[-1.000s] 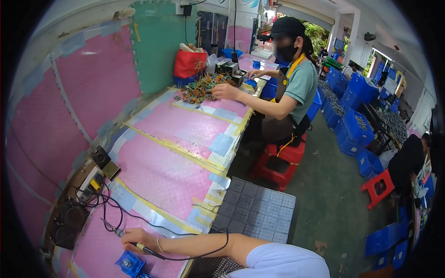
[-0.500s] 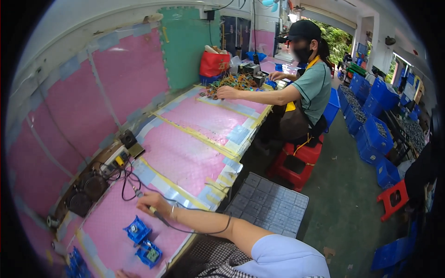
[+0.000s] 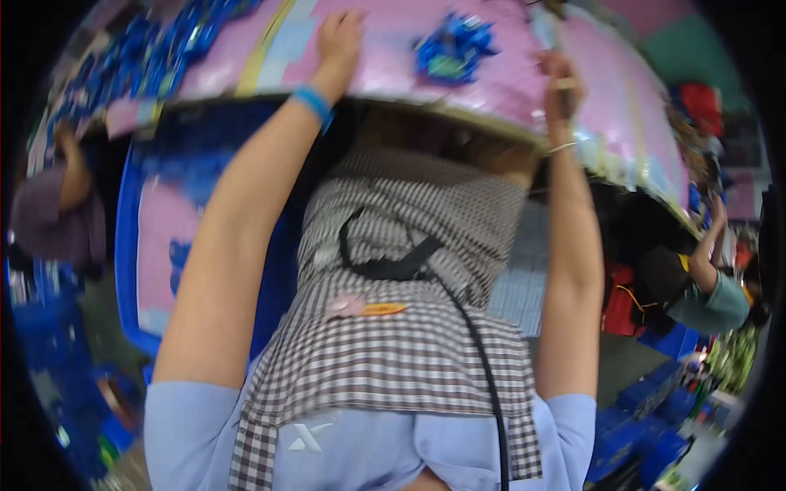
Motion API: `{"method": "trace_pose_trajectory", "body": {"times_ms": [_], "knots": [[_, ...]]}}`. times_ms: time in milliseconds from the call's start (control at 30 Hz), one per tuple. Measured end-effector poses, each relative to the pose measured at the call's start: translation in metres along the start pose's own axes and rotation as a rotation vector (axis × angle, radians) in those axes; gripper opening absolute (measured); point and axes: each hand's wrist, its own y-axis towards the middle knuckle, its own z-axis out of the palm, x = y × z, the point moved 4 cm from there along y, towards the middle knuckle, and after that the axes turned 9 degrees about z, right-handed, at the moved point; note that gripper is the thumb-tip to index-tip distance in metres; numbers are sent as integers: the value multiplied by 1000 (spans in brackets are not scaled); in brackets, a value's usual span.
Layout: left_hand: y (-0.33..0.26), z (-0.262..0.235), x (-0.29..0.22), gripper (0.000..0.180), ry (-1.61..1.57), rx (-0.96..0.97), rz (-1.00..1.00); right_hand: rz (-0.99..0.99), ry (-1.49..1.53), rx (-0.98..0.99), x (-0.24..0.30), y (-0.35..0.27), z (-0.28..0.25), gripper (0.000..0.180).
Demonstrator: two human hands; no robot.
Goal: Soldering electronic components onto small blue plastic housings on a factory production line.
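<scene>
On the pink-covered bench, a pair of blue plastic housings point(image 3: 453, 51) lies between my hands, a green circuit board showing in the nearer one. My left hand point(image 3: 339, 39), with a blue band at the wrist, rests on the pink mat left of the housings, touching none of them; motion smears its fingers. To the right of the housings, my right hand point(image 3: 562, 86) is closed around the handle of a soldering iron point(image 3: 566, 100), which is blurred and mostly covered by the fingers. The iron's tip cannot be made out.
Many blue housings point(image 3: 151, 61) are heaped on the bench at the far left. A blue crate point(image 3: 127, 245) stands below the bench edge by my left arm. A grey slab-like stack point(image 3: 524, 270) is beside my right forearm. Co-workers sit at left point(image 3: 61, 209) and right point(image 3: 708, 295).
My view has swung down and left, bringing both arms and my checked apron into sight. My right hand has come away from the iron's stand, still closed on the soldering iron.
</scene>
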Motion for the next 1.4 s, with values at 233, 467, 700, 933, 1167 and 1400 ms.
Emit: {"method": "trace_pose_trajectory", "body": {"times_ms": [233,467,700,933,1167,1400], "knots": [[39,-67,96,12,-672,-97,-390,225,455,60,38,30,2,35],[26,-64,72,13,-595,-123,-424,221,379,20,74,26,-26,37],[7,-51,50,15,-529,-31,-284,209,356,24,67,32,-31,38],[-4,-50,44,17,-481,-1,-136,215,324,42,71,26,-27,37],[-18,-51,21,18,-364,-4,-51,280,290,32,54,9,-20,36],[-12,-58,33,18,-352,5,-16,271,278,53,59,-1,4,37]]}}
